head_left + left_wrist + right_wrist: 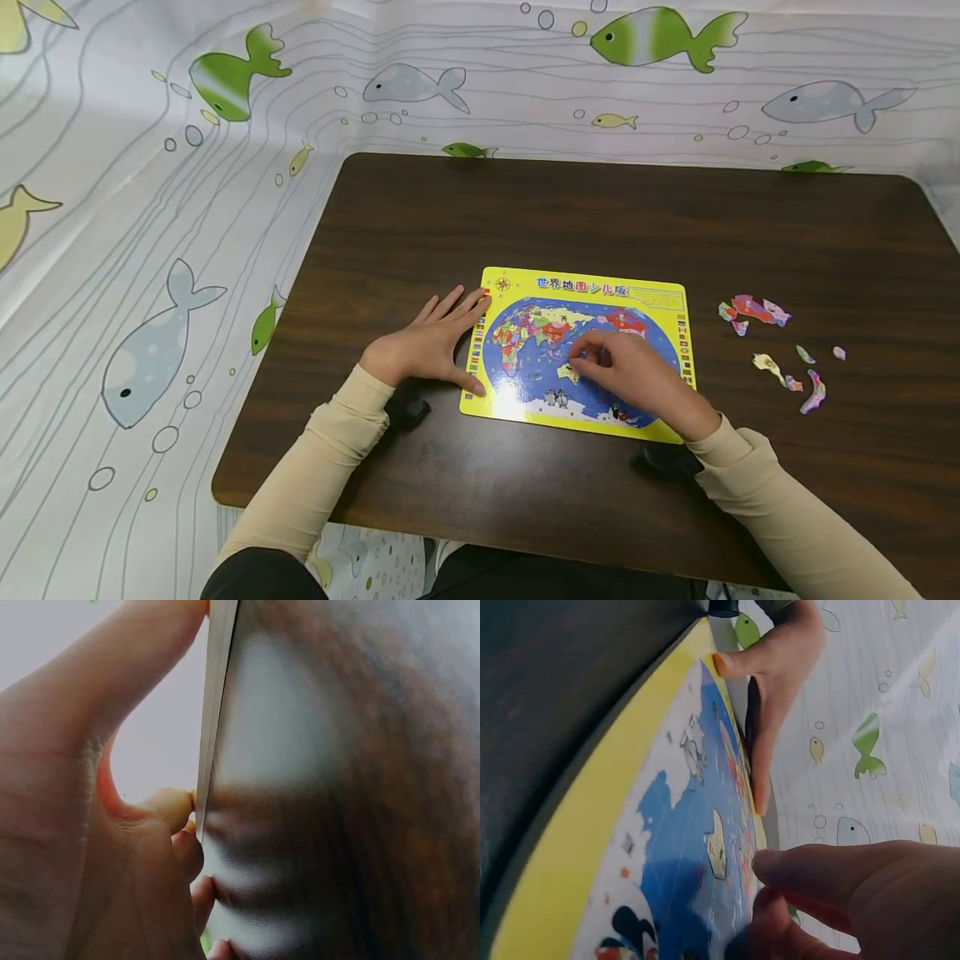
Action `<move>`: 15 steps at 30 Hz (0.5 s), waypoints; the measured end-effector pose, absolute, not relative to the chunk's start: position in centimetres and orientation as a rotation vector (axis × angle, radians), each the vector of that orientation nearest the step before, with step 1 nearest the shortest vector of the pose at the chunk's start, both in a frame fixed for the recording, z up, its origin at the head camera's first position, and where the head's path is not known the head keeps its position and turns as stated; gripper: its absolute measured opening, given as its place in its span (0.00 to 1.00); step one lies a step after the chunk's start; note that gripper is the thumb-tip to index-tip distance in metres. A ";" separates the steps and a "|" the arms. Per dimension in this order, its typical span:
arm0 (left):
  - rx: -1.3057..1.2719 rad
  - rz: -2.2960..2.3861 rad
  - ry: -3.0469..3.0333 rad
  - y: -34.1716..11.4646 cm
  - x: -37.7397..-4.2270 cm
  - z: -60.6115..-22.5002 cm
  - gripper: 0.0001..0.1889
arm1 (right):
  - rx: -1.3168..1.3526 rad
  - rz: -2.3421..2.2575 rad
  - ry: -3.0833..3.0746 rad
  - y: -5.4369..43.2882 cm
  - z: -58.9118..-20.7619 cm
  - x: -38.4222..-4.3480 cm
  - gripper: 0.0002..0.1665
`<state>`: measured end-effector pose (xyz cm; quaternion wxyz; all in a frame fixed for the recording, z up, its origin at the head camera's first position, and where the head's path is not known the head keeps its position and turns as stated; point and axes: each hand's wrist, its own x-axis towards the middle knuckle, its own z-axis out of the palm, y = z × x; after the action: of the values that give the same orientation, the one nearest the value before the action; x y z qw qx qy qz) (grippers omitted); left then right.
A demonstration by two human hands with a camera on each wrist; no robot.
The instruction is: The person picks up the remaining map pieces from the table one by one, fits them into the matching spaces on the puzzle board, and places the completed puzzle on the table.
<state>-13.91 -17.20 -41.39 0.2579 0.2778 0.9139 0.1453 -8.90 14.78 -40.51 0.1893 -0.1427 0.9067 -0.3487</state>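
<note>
A yellow-bordered world map puzzle board (483, 406) lies on the brown table in the head view. My left hand (431, 342) rests at its left edge, fingers spread and thumb on the lower left corner; the left wrist view shows the board's thin edge beside the thumb. My right hand (626, 371) is over the map with thumb and forefinger bent toward each other, close to the pale Australia piece (716, 846). Whether a small piece sits between those fingertips is hidden. Loose puzzle pieces, among them a red one (750, 308), lie right of the board.
Farther right are a pink curved piece (813, 392), a pale yellow piece (767, 364) and several smaller ones. The dark wooden table (600, 217) extends behind the board. A white fish-patterned cloth (525, 117) hangs behind and to the left.
</note>
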 end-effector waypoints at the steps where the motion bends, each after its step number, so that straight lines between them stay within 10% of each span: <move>1: 0.757 0.394 2.482 -17.1 -14.1 -41.3 0.72 | -0.419 -0.984 2.585 14.8 -40.4 -9.0 0.09; 15: 0.758 0.418 2.483 -17.3 -13.5 -41.3 0.71 | -0.522 -1.045 2.601 16.4 -41.2 -8.3 0.08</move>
<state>-13.52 -17.25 -41.33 0.2531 0.2789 0.9135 0.1539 -8.25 16.41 -41.18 0.1446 -0.1811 0.9027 -0.3625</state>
